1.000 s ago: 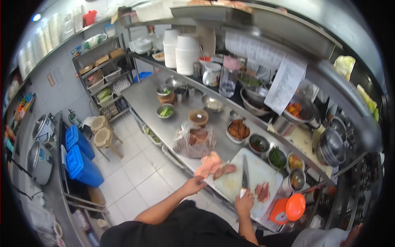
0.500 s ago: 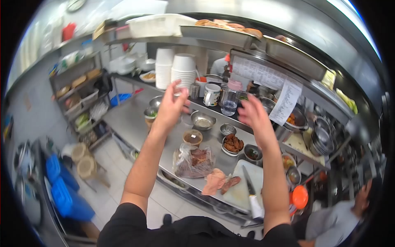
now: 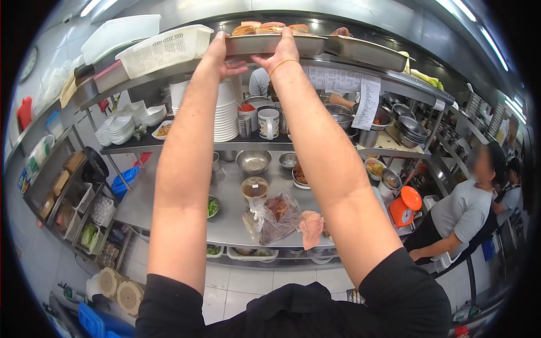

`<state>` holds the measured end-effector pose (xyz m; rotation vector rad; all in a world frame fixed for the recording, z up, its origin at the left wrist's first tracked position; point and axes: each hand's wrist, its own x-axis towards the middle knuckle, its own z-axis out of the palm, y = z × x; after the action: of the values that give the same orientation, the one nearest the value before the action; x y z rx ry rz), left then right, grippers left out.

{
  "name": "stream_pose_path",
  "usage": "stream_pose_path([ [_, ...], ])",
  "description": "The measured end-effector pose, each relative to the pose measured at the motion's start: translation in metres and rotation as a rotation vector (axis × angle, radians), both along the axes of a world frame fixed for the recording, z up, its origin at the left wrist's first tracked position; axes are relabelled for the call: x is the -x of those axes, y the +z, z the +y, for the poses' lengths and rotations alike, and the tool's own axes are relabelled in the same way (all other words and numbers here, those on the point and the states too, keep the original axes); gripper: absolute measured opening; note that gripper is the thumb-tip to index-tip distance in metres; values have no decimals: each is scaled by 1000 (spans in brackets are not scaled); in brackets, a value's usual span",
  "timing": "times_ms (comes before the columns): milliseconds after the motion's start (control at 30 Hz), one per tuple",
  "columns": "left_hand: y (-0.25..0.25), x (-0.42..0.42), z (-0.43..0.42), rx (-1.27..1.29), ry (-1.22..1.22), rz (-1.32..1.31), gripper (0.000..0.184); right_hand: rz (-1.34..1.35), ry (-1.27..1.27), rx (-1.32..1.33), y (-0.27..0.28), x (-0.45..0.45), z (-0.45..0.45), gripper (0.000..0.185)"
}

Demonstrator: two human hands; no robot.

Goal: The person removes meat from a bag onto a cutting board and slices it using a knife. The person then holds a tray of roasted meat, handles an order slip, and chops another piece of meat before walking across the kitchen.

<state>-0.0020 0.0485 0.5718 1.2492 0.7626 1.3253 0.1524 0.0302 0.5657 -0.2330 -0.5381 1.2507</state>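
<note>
Head view, left to right: storage rack (image 3: 73,208) with bins at far left, two round stools (image 3: 121,290) on the floor near it. Next, white perforated basket (image 3: 166,50) on the upper shelf (image 3: 143,79), just left of the metal tray. Left hand (image 3: 217,61) raised to the tray's left end, thumb up at the side, fingers stretched out below; grip is on the tray. Stack of white tubs (image 3: 225,118) sits on the middle shelf, lower down, partly hidden by the arms. Metal tray (image 3: 256,45) is up at the front of the upper shelf, between the two hands, food pieces (image 3: 276,28) showing over its rim; cannot tell if its base touches the shelf. Right hand (image 3: 277,55), yellow band on wrist, thumb against tray front, fingers pointing left underneath; grip also on the tray. Down on the counter (image 3: 163,197): metal bowl (image 3: 253,162), brown bowl (image 3: 255,188), clear bag of meat (image 3: 275,217), pink piece (image 3: 311,230) just right of the bag, hanging past the counter edge. Second tray (image 3: 366,53) stands on the upper shelf to the right, paper slip (image 3: 367,104) hanging below. Orange scale (image 3: 404,205) further right; person in grey shirt (image 3: 468,208) beyond it.
</note>
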Motion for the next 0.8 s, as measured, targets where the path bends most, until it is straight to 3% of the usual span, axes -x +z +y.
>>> stream_pose_path([
  [200, 1, 7, -20, -41, -14, 109, 67, -75, 70, -44, -2, -19, 0, 80],
  [400, -23, 29, -60, 43, -169, -170, 89, -51, 154, -132, -30, -14, -66, 78],
  [467, -36, 37, -67, 18, -244, -174, 89, 6, 69, -87, -42, -11, -107, 77],
  [567, -47, 18, -104, -45, -264, -236, 79, 16, -3, -51, -63, -10, -180, 66],
  [667, -60, 29, -88, -276, -323, -141, 71, -27, -12, -61, -94, -11, -247, 56],
  [700, -62, 11, -140, -183, -292, -150, 67, -46, -8, -74, -105, -12, -265, 53],
  [800, -96, 19, -183, -176, -461, -181, 63, -125, 61, -104, -142, -20, -312, 53],
])
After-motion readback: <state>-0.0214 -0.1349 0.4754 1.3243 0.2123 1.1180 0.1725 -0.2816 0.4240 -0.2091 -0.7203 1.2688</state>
